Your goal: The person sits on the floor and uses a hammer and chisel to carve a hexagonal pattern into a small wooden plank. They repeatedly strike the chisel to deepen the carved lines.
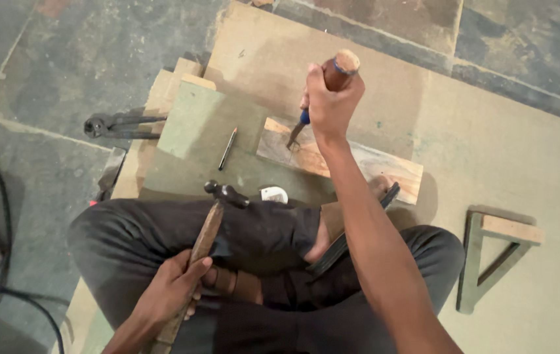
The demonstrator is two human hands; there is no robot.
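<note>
Head view, looking down at my lap and the work. I sit cross-legged on a sheet of board [503, 131] laid over a stone floor [63, 59].

My right hand [330, 99] is wrapped in a fist around the wooden handle of a chisel [322, 92], held nearly upright. Its blade tip meets the top face of a wooden block [359, 167] near the block's left end. The block lies flat on the board just ahead of my knees, long side running left to right.

My left hand [174, 287] is closed around the lower part of a hammer [202, 242] handle. The metal head rests against my left thigh, well short of the chisel.

Also on the board: a pencil [228, 148] just left of the block, lying on a greenish panel [195, 124]. A small white object [274, 194] sits between block and knee; I cannot tell what it is. A try square [490, 259] lies to my right, well apart from the block.

On the floor to the left: pincers [119, 124], near the panel's edge, and a black cable [1, 236].
</note>
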